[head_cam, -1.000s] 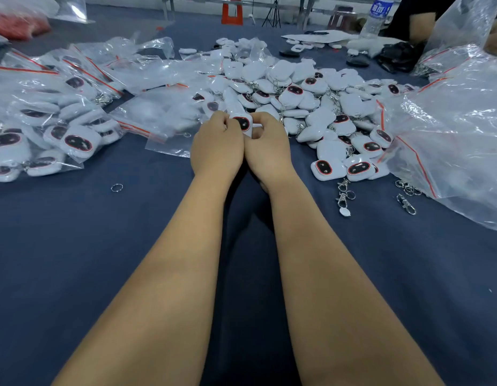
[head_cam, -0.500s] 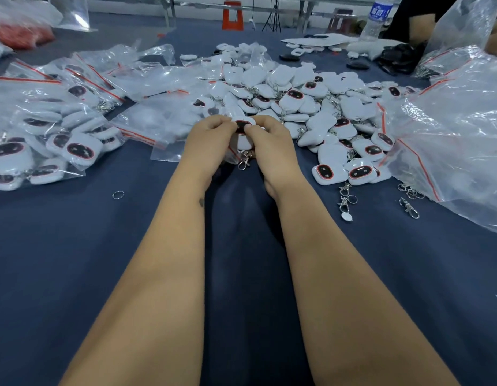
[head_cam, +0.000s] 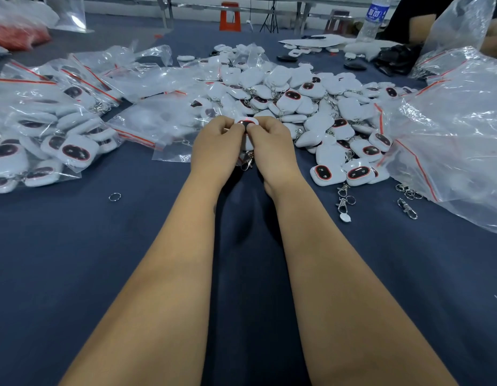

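Both my hands meet over the dark blue table cloth [head_cam: 102, 260]. My left hand [head_cam: 213, 146] and my right hand [head_cam: 272, 146] together pinch one small white keychain case [head_cam: 247, 124] with a dark, red-rimmed oval face. Its metal clasp [head_cam: 247, 162] hangs down between my hands. Most of the case is hidden by my fingers. Just beyond my hands lies a big loose pile of the same white cases [head_cam: 311, 107].
Clear zip bags filled with cases [head_cam: 46, 140] lie at the left. A large crumpled plastic bag [head_cam: 450, 135] covers the right. Loose clasps [head_cam: 343, 201] and a key ring [head_cam: 114, 196] lie on the cloth. Another person's arm [head_cam: 419, 26] and a water bottle [head_cam: 374, 18] are far right.
My hands drew the case back from the pile toward me and parted slightly, then closed in again; the clasp now hangs free beneath them.
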Action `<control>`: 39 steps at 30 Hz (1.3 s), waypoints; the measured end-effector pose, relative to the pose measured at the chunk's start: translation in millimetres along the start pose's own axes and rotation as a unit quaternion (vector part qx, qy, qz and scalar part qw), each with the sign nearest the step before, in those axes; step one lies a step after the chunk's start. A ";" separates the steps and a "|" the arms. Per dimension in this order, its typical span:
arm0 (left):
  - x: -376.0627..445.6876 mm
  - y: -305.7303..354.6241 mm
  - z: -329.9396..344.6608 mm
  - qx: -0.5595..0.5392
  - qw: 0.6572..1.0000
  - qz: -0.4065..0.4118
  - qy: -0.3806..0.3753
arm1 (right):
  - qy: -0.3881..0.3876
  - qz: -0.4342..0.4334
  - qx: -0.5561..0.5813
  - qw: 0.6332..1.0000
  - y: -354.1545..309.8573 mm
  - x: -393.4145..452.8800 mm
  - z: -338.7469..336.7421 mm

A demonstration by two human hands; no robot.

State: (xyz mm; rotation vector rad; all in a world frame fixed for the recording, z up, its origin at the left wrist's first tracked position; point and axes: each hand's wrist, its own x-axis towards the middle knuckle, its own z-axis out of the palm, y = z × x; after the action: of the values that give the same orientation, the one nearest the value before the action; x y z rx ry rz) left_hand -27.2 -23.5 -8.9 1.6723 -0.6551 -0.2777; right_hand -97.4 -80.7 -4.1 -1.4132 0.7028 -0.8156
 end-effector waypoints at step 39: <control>-5.4 1.9 -3.1 0.016 0.998 0.041 0.043 | 0.038 -0.012 0.232 0.972 -14.7 -5.9 -0.5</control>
State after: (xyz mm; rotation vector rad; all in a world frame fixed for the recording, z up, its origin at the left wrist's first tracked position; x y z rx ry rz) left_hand -30.4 -18.0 -7.4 1.6750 -0.6645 -0.1369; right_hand -102.1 -75.9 10.2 -0.9732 0.5097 -0.9846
